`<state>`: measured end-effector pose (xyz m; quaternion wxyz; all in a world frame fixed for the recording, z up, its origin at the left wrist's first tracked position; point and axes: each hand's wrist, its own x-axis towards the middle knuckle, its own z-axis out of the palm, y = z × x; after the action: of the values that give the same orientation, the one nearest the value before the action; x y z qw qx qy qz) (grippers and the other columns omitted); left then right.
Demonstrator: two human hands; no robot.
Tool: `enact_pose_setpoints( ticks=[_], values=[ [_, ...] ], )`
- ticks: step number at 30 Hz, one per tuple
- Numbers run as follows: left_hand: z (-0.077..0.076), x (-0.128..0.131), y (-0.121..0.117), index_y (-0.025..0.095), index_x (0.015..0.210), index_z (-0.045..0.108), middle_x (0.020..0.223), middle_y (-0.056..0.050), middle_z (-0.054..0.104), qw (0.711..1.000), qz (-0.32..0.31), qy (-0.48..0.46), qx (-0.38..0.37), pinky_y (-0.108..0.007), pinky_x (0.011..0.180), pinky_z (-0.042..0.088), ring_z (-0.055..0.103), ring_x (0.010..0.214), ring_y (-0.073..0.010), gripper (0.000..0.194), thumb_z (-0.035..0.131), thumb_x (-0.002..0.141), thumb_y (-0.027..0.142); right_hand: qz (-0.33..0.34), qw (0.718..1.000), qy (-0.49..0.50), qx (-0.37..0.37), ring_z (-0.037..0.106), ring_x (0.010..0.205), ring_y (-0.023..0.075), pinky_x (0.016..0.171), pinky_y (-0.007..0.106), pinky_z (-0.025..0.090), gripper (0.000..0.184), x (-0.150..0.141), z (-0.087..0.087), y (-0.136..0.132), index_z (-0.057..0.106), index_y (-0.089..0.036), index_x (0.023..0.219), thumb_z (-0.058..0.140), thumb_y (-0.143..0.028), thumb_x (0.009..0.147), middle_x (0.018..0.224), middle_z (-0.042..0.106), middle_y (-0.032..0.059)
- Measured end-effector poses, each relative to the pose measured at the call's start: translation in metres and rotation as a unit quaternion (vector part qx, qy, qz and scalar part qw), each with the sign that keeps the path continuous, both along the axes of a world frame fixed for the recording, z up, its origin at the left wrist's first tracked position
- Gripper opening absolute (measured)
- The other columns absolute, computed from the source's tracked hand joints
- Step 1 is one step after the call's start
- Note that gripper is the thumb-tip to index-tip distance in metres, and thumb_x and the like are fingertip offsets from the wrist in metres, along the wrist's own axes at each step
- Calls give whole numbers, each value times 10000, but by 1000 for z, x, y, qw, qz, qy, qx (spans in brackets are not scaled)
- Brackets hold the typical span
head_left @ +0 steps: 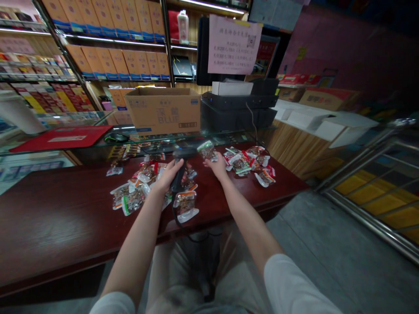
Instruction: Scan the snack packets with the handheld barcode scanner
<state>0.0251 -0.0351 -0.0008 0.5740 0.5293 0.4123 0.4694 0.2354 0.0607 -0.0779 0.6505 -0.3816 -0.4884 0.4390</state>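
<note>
Near end first: my left grip (166, 176) is clamped around the handle of a black barcode scanner (179, 179), with its head tipped up toward my right hand. My right grip (218, 166) is closed at the fingertips on a small clear snack packet (207, 150), held up just beside the scanner head; I cannot tell whether the two touch. Risk 1: this fingertip hold is shallow, so a slick wrapper could slide free and drop among the others. The scanner's black cable (175, 213) runs down from the handle and over the front edge of the dark red surface (65, 209). Risk 2: if the cable snags or pulls taut, it could drag nearby packets or tug the scanner out of line. A loose heap of packets (140, 185) lies under and beside my left wrist, and a second heap (248, 162) lies to the right of my right hand. Risk 3: a careless wrist or forearm could sweep packets from either heap together, or push them toward the edge. Beyond stand a glass counter (157, 137) carrying a computer mouse (116, 138) and a red mat (62, 138), then a cardboard box (163, 111) and a black printer (238, 102). Risk 4: the raised glass edge could catch a knuckle or the scanner head if my reach goes too far.
</note>
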Motion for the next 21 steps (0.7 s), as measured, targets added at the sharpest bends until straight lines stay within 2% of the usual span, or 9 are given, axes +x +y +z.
enact_pose_setpoints(
  ticks=[6, 11, 14, 18, 21],
  values=[
    [-1, 14, 3, 190, 895, 597, 494, 32, 546, 1000, -11, 17, -2, -227, 407, 376, 476, 393, -106, 531, 701, 751, 691, 27, 999, -21, 23, 747, 661, 183, 625, 357, 663, 488, -12, 12, -16, 506, -242, 1052, 773, -324, 652, 851, 727, -24],
    [-6, 16, 5, 188, 848, 566, 490, 35, 527, 999, -23, 27, 29, -214, 418, 372, 469, 404, -97, 508, 682, 772, 677, -5, 997, -72, 0, 734, 720, 219, 663, 399, 665, 492, -10, 17, -18, 542, -225, 1036, 791, -250, 613, 893, 735, 25],
    [-7, 17, 4, 194, 842, 558, 488, 42, 520, 999, -27, 30, 33, -212, 420, 366, 465, 405, -97, 495, 692, 772, 665, 8, 999, -41, 12, 724, 691, 199, 645, 390, 660, 485, -11, 15, -17, 526, -240, 1024, 789, -304, 622, 864, 716, -4],
    [-7, 16, 4, 199, 861, 572, 490, 40, 534, 999, 15, 7, 27, -218, 417, 366, 472, 402, -102, 512, 695, 759, 684, 38, 999, -10, 21, 716, 641, 179, 612, 358, 637, 508, -13, 11, -15, 487, -250, 1039, 774, -362, 634, 836, 685, -22],
    [-5, 9, 5, 184, 917, 622, 497, 25, 550, 999, 32, -10, 17, -225, 414, 369, 489, 414, -113, 545, 693, 754, 700, -22, 997, -63, 35, 721, 715, 191, 653, 361, 619, 544, -7, 14, -16, 477, -242, 1146, 733, -362, 681, 981, 690, 34]
  ],
)
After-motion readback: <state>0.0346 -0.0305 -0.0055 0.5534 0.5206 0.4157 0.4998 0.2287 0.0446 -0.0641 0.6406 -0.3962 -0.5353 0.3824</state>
